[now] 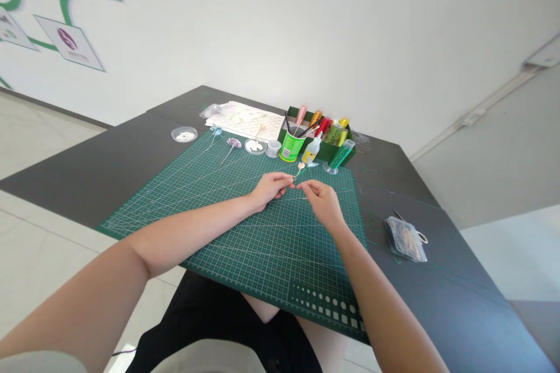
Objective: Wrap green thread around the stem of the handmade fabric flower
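A small craft flower (pixel 301 166) with a pale pink head and a thin green stem rises from the fingertips of my left hand (pixel 270 189). That hand pinches its stem between thumb and fingers. Close by on the right, my right hand (pixel 322 200) has thumb and forefinger pressed together beside the stem's lower end. Whatever lies in that pinch is too small to make out. Both hands are above the green cutting mat (pixel 245 245). Behind them stand a glue bottle (pixel 311 150) and a roll of green thread (pixel 341 155).
A green can (pixel 292 145) holds dark-handled tools. Behind it, a dark green box (pixel 321 154) contains colored spools. Two finished-looking flowers, one purple (pixel 234 143) and one blue (pixel 216 129), lie near white paper (pixel 251 118). A clear plastic box (pixel 406 239) sits at right; a shallow dish (pixel 184 134) at left.
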`<action>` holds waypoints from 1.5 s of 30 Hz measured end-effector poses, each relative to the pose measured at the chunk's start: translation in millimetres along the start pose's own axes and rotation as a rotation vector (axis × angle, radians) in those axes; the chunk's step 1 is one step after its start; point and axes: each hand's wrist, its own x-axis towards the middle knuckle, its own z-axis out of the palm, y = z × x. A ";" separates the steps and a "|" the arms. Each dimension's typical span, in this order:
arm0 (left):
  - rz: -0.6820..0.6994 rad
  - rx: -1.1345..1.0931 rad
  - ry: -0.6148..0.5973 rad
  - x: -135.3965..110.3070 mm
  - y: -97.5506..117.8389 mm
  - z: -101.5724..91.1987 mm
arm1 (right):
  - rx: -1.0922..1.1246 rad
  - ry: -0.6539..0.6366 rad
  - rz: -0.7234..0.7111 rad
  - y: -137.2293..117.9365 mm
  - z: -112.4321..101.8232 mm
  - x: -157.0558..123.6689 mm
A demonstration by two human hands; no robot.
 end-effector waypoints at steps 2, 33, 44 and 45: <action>-0.003 0.034 -0.002 0.6 -0.7 -0.3 | -0.004 0.012 -0.018 -8.1 -7.3 -1.3; 0.348 0.922 -0.395 -32.4 4.4 15.7 | 0.356 -0.085 0.117 -27.2 -53.5 -5.9; 0.317 0.836 -0.452 -30.9 3.2 16.5 | 0.294 -0.102 0.053 -21.5 -56.2 -4.7; 0.313 0.828 -0.460 -30.8 3.2 16.5 | 0.285 -0.114 0.045 -22.4 -56.0 -5.6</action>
